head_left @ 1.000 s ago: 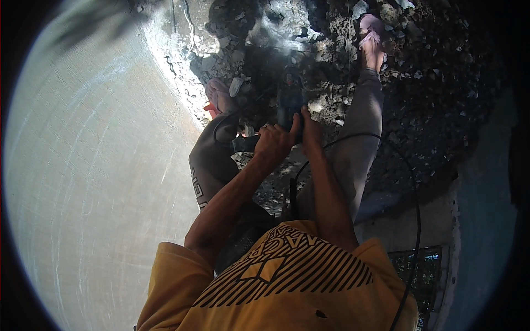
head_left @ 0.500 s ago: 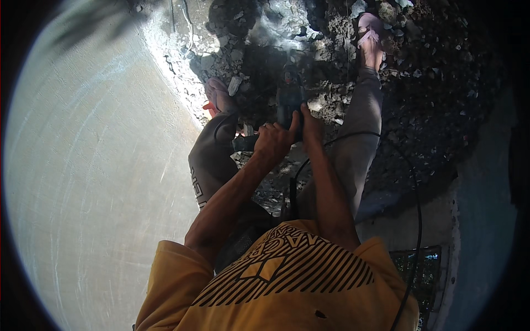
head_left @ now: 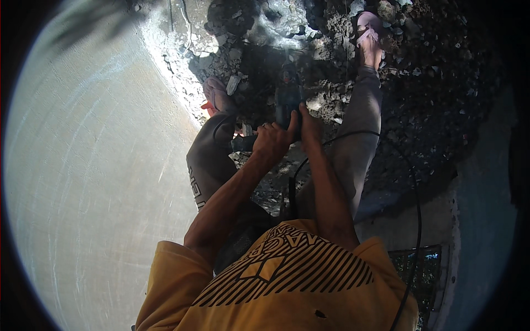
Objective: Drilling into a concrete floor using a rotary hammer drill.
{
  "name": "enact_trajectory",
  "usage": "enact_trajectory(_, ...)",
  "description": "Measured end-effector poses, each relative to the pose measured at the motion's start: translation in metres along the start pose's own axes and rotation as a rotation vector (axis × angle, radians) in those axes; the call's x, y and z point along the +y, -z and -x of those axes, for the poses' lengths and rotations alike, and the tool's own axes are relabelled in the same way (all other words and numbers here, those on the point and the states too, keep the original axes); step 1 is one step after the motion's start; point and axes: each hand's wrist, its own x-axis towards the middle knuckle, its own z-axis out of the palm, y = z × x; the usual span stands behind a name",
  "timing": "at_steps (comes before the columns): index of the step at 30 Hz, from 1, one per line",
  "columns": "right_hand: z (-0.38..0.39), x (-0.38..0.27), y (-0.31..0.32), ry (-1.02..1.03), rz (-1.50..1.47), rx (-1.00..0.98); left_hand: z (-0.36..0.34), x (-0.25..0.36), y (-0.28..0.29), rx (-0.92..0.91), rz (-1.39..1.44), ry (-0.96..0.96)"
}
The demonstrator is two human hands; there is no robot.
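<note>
A dark rotary hammer drill (head_left: 287,99) points away from me, down toward the broken ground between my legs. My left hand (head_left: 271,139) is closed round its side handle (head_left: 242,144), whose end sticks out to the left, and the thumb reaches up against the tool's body. Around the rear of the drill my right hand (head_left: 311,126) is wrapped, thumb along the top; its fingers are mostly hidden. Deep shadow and haze blur the front of the tool, so I cannot make out where its bit meets the rubble.
Broken stone and earth (head_left: 425,83) cover the ground. A pale smooth wall (head_left: 94,182) stands close on the left. My feet, in pink slippers (head_left: 369,25), are planted wide apart. A black cable (head_left: 418,204) loops past my right leg. Lower right is a barred opening (head_left: 428,276).
</note>
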Motion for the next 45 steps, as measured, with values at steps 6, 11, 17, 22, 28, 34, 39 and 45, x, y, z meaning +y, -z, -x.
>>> enact_trajectory(6,-0.016,0.019,-0.002,0.132,-0.083,0.032,0.000,0.001,-0.006,0.007,0.010,-0.001)
enact_trajectory(11,-0.006,0.007,-0.003,0.017,-0.046,0.006,0.001,0.000,-0.005,0.081,-0.061,-0.013)
enact_trajectory(17,-0.006,0.006,-0.002,0.027,0.010,0.017,0.001,0.001,0.001,0.040,-0.054,-0.007)
enact_trajectory(22,-0.018,0.012,-0.002,0.029,0.019,-0.004,0.000,0.002,0.003,0.018,-0.057,-0.002)
enact_trajectory(28,-0.019,0.012,-0.002,0.033,0.027,0.016,0.000,0.002,0.001,0.019,-0.022,-0.001)
enact_trajectory(34,-0.018,0.011,-0.001,0.022,0.041,0.018,-0.001,0.001,0.002,0.034,0.000,0.006)
enact_trajectory(39,-0.019,0.012,-0.001,0.037,0.017,-0.005,-0.002,0.001,-0.001,0.059,0.002,-0.005)
enact_trajectory(45,-0.020,0.012,-0.002,0.029,-0.020,-0.032,-0.003,0.000,-0.005,0.085,-0.018,0.004)
